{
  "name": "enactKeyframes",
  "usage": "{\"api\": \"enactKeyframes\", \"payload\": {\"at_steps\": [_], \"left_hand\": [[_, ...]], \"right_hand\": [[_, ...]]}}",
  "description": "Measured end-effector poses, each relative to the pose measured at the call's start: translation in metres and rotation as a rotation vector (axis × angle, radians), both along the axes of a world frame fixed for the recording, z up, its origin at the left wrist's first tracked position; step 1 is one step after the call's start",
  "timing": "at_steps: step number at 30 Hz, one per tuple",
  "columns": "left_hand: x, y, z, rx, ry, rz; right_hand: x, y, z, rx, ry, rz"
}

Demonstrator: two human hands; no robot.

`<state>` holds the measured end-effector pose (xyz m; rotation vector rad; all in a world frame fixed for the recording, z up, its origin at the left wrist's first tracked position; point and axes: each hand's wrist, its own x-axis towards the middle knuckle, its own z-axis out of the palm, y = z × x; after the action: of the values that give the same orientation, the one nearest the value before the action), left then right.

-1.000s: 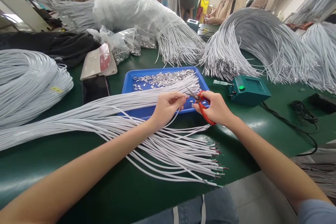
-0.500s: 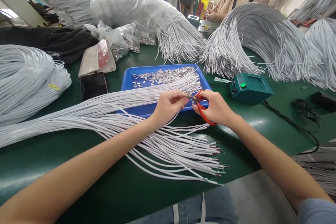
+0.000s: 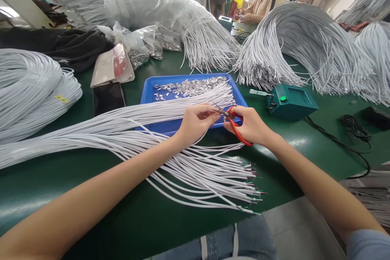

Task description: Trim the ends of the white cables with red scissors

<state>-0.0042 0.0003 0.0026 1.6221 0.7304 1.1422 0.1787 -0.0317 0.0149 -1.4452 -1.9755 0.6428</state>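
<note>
My left hand [image 3: 198,124] is closed in a pinch on one white cable [image 3: 203,135], whose end is hidden among the fingers. Orange-handled scissors [image 3: 239,130] are gripped in my right hand [image 3: 251,124], with the blades pointing left at the left fingertips and parted. Both hands are over the front right part of a blue tray [image 3: 148,89]. Small silvery metal pieces [image 3: 189,88] lie in that tray, and a bundle of white cables [image 3: 170,109] rests across it. Nearer to me, loose white cables [image 3: 195,174] end in thin red and green wires.
A teal box [image 3: 292,101] with a green button stands right of the tray. Behind are bent grey cable bundles [image 3: 319,44] and a plastic-wrapped bundle [image 3: 146,8]. A phone [image 3: 109,98] and cable coil [image 3: 33,93] lie left. A person [image 3: 265,0] sits across the table.
The scissor blades have opened wider beside my left fingertips. Both hands stay in nearly the same place. The person's hands across the table have shifted slightly.
</note>
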Motion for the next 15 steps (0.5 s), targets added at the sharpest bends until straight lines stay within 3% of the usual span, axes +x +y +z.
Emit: {"api": "enactKeyframes", "payload": {"at_steps": [9, 15], "left_hand": [[-0.002, 0.001, 0.0, -0.052, -0.013, -0.027], [-0.003, 0.005, -0.004, -0.121, -0.078, 0.159]], "right_hand": [[0.001, -0.001, 0.003, 0.066, -0.085, -0.021], [0.008, 0.012, -0.004, 0.01, -0.045, -0.205]]}}
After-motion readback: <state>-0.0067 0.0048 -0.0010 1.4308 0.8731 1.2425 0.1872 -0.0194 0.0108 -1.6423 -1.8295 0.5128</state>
